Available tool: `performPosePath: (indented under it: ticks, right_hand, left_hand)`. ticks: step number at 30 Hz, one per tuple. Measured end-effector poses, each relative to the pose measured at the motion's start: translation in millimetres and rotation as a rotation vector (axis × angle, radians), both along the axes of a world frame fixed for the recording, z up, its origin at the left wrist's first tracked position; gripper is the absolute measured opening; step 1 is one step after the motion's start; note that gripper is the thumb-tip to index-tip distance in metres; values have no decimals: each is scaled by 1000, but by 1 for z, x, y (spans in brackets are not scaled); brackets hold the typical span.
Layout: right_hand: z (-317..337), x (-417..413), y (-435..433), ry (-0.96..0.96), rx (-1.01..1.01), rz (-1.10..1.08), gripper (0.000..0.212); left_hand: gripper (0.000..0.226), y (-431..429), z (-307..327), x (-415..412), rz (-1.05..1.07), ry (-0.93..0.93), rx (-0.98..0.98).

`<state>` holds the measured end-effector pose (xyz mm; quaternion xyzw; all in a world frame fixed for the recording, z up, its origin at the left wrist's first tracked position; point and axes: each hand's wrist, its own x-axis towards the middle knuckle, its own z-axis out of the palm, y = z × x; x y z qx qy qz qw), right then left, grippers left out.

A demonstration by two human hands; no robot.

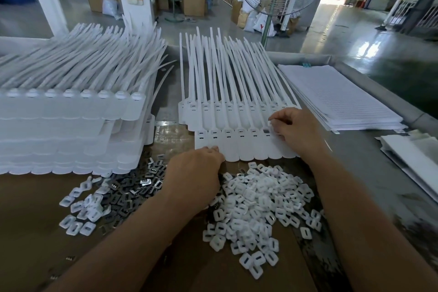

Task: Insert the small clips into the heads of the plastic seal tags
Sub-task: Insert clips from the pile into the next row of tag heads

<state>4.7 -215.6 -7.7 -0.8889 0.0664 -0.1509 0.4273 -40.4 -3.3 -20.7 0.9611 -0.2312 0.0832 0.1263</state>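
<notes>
A small clip (270, 123) is pinched by the curled fingers of the right hand (295, 129) at a head near the right end of the front strip of tags (237, 147). The strip's near edge is touched by the bent-fingered left hand (195, 173); whether anything is held cannot be told. Just before the strip, loose clips (258, 208) are heaped.

Head camera, wide-angle: faces forward-down, close above worktable (360, 149); workshop floor (343, 38) beyond.
</notes>
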Motion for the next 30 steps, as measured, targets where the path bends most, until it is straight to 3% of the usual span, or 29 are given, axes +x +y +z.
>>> performPosePath:
  ticks: [8,17,30]
  right_hand:
    - [-6,5,2,108,-165,15,9]
    - [-10,8,-1,94,-279,22,6]
    - [-15,11,-4,102,-308,21,4]
  left_hand:
    - [41,-1,-1,1,-1,4,20]
    - [42,-2,-3,2,-3,19,20]
    - [41,-2,-3,0,0,17,32]
